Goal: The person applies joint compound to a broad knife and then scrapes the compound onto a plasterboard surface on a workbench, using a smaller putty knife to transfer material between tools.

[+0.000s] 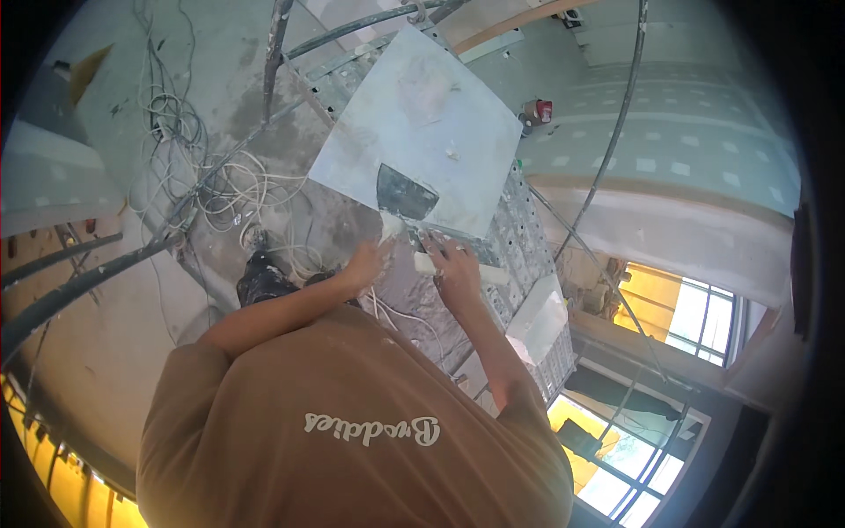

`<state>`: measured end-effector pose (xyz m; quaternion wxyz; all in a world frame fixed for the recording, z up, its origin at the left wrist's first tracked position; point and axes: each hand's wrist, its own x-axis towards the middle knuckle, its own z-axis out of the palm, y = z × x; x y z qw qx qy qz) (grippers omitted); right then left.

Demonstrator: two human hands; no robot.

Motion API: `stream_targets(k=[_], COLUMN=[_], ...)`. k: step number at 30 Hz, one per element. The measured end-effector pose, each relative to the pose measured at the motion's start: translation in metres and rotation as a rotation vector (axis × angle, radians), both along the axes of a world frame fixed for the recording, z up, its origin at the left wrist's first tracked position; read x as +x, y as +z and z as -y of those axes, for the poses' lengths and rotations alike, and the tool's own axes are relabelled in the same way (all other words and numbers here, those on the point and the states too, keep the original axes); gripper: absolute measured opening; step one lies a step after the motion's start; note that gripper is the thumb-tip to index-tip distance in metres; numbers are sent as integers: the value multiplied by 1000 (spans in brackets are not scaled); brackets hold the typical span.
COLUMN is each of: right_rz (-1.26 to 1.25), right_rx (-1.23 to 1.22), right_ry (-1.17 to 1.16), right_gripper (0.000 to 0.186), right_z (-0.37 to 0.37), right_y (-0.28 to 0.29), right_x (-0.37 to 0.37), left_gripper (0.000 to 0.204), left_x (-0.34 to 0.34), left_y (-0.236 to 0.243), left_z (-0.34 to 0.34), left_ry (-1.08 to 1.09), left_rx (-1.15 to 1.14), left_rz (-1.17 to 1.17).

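Note:
My left hand (368,264) is closed round the pale handle of a wide putty knife (407,193). Its dark, trapezoid blade lies over the near corner of a white, smeared board (422,114). My right hand (455,268) grips a flat trowel (484,250) with a whitish handle and a grey blade, beside the board's near edge. Its fingers are bent over the tool. Small lumps and smears of pale compound (452,154) show on the board. Both forearms reach forward past my brown shirt (352,405).
A perforated metal scaffold platform (519,224) lies under the board, with grey scaffold tubes (607,141) around it. Tangled pale cables (238,189) lie on the dusty floor at left. A red container (540,112) stands beyond the board. Windows (695,317) are at right.

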<state>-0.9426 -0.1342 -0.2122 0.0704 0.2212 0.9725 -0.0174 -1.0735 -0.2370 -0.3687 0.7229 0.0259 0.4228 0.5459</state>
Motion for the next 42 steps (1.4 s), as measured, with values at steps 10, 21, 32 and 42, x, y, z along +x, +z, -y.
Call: stream_targets(k=[10, 21, 32, 42], right_rz=[113, 61, -93, -58], right_rx=[-54, 30, 36, 39], right_ry=[-158, -19, 37, 28], right_gripper=[65, 60, 57, 45], right_z=[18, 15, 11, 0], right_y=[-8, -18, -28, -27], right_x=[-8, -25, -49, -74], left_gripper=[35, 25, 20, 24], left_x=[3, 5, 17, 22], left_y=[2, -15, -28, -31], left_z=[-1, 2, 0, 0], left_ry=[55, -23, 151, 174], left_rx=[25, 35, 289, 272], left_rz=[-24, -187, -313, -256])
